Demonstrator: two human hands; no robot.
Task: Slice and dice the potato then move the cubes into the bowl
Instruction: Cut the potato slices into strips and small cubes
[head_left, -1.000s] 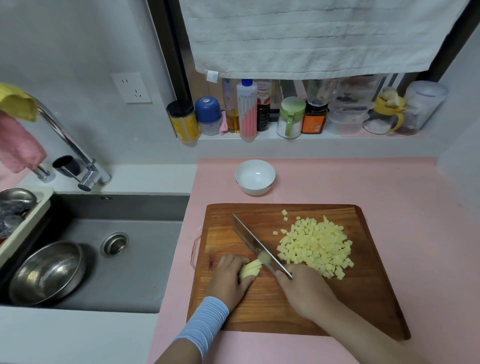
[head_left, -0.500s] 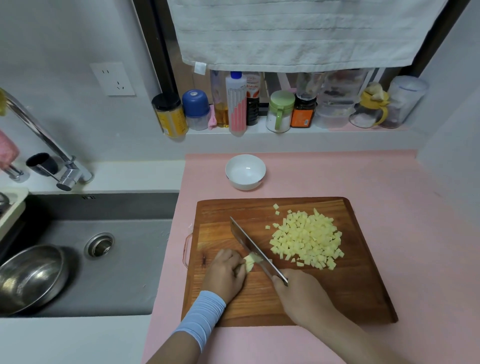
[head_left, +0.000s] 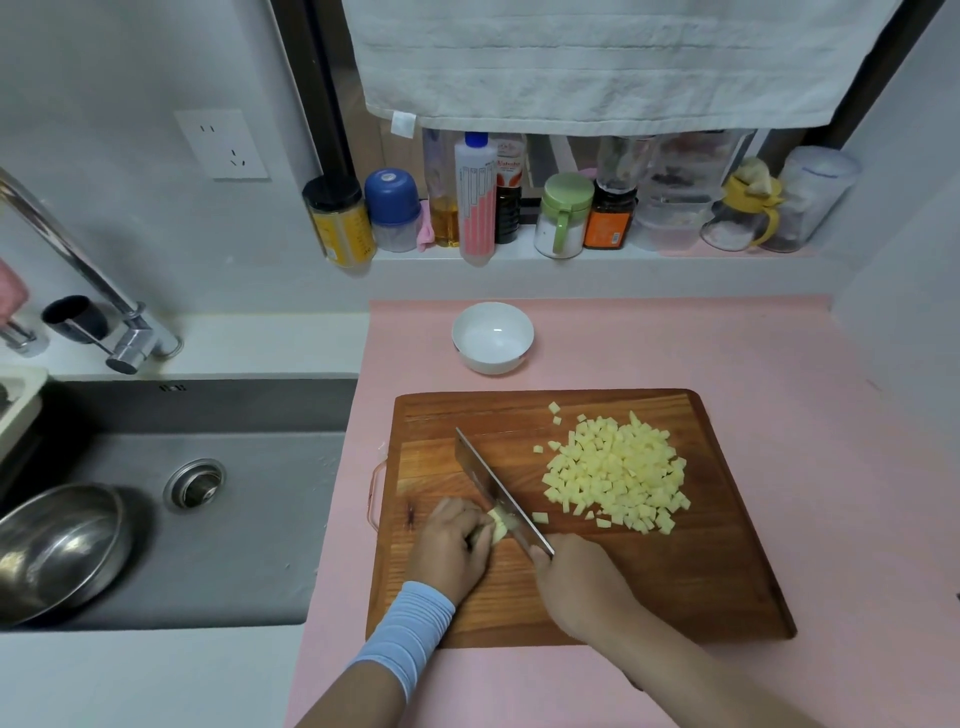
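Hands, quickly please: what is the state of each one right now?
Left hand: fingers curled on a small potato piece.
Right hand: fingers closed round the handle of the knife.

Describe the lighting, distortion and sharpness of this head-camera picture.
Head view: dim, even light, only a soft shadow at the white bowl. Head view: wide-angle stretch splays the cutting board sides. Head view: glare on the steel bowl and knife blade. Head view: no motion blur on the left hand holding the potato piece, the right hand or the potato cubes; shelf jars slightly soft.
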